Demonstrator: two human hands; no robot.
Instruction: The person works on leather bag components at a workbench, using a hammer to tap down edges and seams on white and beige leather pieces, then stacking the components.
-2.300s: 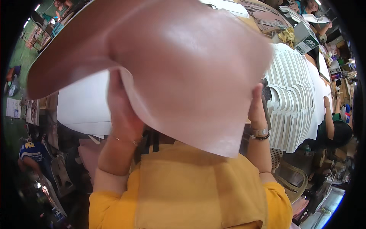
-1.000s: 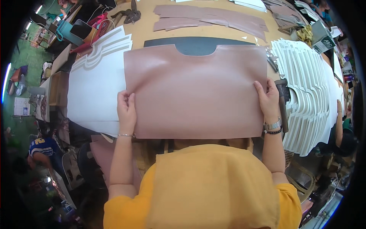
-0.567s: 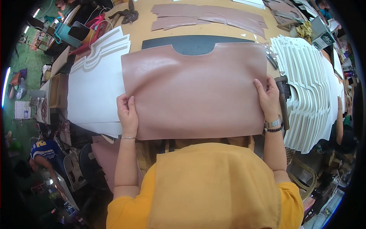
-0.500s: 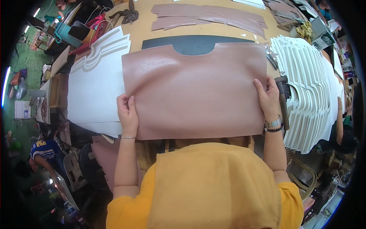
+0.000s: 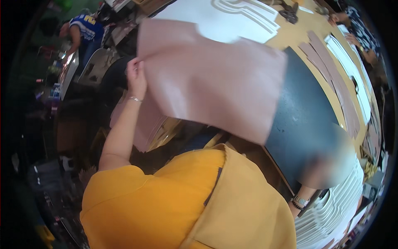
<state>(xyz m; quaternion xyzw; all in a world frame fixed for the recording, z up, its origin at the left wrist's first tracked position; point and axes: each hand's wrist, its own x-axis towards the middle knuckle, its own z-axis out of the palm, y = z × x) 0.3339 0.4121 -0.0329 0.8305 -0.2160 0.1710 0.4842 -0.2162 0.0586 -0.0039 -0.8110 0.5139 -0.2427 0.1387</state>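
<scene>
Pinkish-brown sheet (image 5: 215, 79) held up by its left edge in a crowded workroom

At far left, one co-worker in blue (image 5: 88, 29) leans beside one pale chair (image 5: 92, 68). The left hand (image 5: 137, 78) pinches the sheet's left edge; the one sheet spans the middle, its right edge overlapping one dark mat (image 5: 304, 97) on the tan tabletop (image 5: 286, 38). The right hand (image 5: 317, 171) blurs over the mat's near end; its grip I cannot tell. Beside it, white cut pieces (image 5: 331, 211) overlap, uncountable. Far right, one co-worker in a patterned top (image 5: 363, 33).
</scene>
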